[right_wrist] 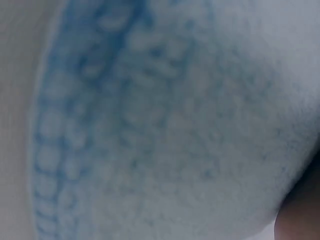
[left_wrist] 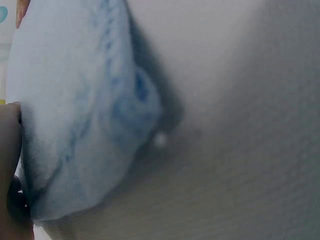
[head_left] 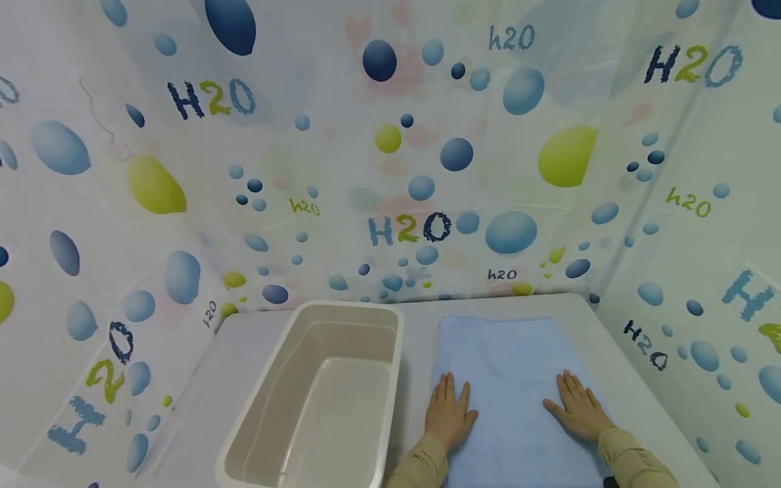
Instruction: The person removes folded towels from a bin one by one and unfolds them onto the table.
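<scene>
A light blue towel (head_left: 506,379) lies spread flat on the white table, right of the basin. On its left edge rests my left hand (head_left: 448,415), palm down with straight, spread fingers. My right hand (head_left: 578,409) lies flat near the right edge, its thumb pointing inward. In the left wrist view the towel (left_wrist: 65,100) shows a stitched border and a rounded corner, with part of the left hand (left_wrist: 9,160) at the frame's edge. The right wrist view is filled by the towel's looped weave (right_wrist: 175,125), and a bit of the right hand (right_wrist: 300,215) appears at lower right.
A deep beige plastic basin (head_left: 395,379) stands on the table (head_left: 244,352) just left of the towel and left hand. Behind and at both sides hangs a white sheet (head_left: 342,156) printed with drops and "H2O".
</scene>
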A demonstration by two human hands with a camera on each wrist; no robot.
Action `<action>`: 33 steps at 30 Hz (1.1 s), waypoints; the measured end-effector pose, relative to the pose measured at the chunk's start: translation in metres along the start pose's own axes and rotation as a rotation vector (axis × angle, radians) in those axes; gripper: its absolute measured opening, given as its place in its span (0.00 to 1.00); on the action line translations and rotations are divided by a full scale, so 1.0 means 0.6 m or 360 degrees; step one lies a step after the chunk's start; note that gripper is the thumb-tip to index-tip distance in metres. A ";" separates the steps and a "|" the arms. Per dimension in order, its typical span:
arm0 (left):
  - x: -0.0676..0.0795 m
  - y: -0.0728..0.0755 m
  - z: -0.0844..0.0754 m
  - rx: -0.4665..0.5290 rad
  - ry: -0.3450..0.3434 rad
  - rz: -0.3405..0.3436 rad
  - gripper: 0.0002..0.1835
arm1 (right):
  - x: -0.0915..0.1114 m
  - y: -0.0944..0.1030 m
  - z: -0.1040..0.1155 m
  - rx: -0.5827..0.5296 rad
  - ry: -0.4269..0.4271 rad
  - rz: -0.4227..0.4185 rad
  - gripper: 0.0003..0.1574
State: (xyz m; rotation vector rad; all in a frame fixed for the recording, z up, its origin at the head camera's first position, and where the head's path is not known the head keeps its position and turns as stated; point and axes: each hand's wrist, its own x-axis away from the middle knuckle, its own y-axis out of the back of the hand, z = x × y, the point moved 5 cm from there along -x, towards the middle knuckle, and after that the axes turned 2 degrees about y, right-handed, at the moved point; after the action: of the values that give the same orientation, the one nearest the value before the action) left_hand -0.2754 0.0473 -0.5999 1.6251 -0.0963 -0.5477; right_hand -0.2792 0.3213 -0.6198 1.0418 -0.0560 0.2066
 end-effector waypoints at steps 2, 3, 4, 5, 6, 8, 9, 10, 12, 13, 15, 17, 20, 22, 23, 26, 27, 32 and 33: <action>-0.001 0.004 -0.002 -0.0022 -0.0006 -0.0016 0.27 | 0.000 0.002 -0.001 -0.0008 -0.0005 0.0012 0.56; -0.002 0.013 -0.005 -0.0014 0.0005 0.0017 0.26 | 0.001 0.004 -0.002 -0.0014 -0.0007 0.0016 0.56; -0.003 0.013 -0.006 -0.0020 0.0001 0.0024 0.26 | 0.002 0.005 -0.002 -0.0026 -0.0011 0.0024 0.56; -0.004 0.012 -0.008 -0.0029 -0.0003 0.0029 0.26 | 0.004 0.006 -0.003 -0.0031 -0.0016 0.0035 0.55; -0.005 0.011 -0.009 -0.0037 -0.0005 0.0053 0.27 | 0.005 0.007 -0.004 -0.0036 -0.0024 0.0050 0.55; -0.006 0.009 -0.011 -0.0046 -0.0003 0.0112 0.28 | 0.008 0.008 -0.005 -0.0045 -0.0036 0.0078 0.55; -0.008 0.007 -0.012 -0.0051 0.0001 0.0129 0.29 | 0.009 0.007 -0.006 -0.0047 -0.0045 0.0095 0.55; -0.010 0.005 -0.011 -0.0054 0.0014 0.0132 0.30 | 0.009 0.007 -0.006 -0.0047 -0.0052 0.0103 0.55; -0.020 0.000 -0.008 -0.0045 0.0070 0.0105 0.32 | 0.009 0.007 -0.005 -0.0049 -0.0056 0.0102 0.55; -0.026 -0.001 -0.005 -0.0029 0.0115 0.0074 0.32 | 0.009 0.006 -0.003 -0.0055 -0.0055 0.0103 0.55; -0.039 -0.003 0.002 0.0039 0.0236 -0.0008 0.32 | 0.006 0.004 -0.001 -0.0057 -0.0050 0.0095 0.55; -0.048 -0.001 0.011 0.0194 0.0377 -0.0087 0.32 | 0.003 0.001 0.000 -0.0050 -0.0044 0.0078 0.55; -0.054 0.005 0.022 0.0481 0.0568 -0.0182 0.36 | 0.000 -0.004 -0.001 -0.0038 -0.0045 0.0061 0.55; -0.054 0.008 0.027 0.0633 0.0652 -0.0231 0.39 | -0.001 -0.007 -0.001 -0.0034 -0.0044 0.0043 0.55; -0.055 0.007 0.029 0.0678 0.0683 -0.0236 0.41 | -0.001 -0.008 -0.002 -0.0039 -0.0045 0.0036 0.55; -0.060 0.009 0.030 0.0759 0.0708 -0.0222 0.42 | -0.001 -0.009 -0.001 -0.0031 -0.0035 0.0020 0.56; -0.063 0.010 0.029 0.0776 0.0700 -0.0202 0.41 | 0.000 -0.008 -0.002 -0.0030 -0.0034 0.0012 0.55; -0.078 0.011 0.016 0.0792 0.0590 -0.0078 0.37 | 0.004 -0.003 -0.001 -0.0027 -0.0029 -0.0025 0.55; -0.079 0.008 0.014 0.0762 0.0560 -0.0052 0.36 | 0.005 -0.004 -0.003 -0.0020 -0.0032 -0.0029 0.55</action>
State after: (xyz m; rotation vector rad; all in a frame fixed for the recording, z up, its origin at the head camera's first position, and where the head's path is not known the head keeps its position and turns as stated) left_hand -0.3191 0.0568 -0.5816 2.1704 0.0671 -0.2638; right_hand -0.2758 0.3222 -0.6220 1.0313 -0.0662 0.1792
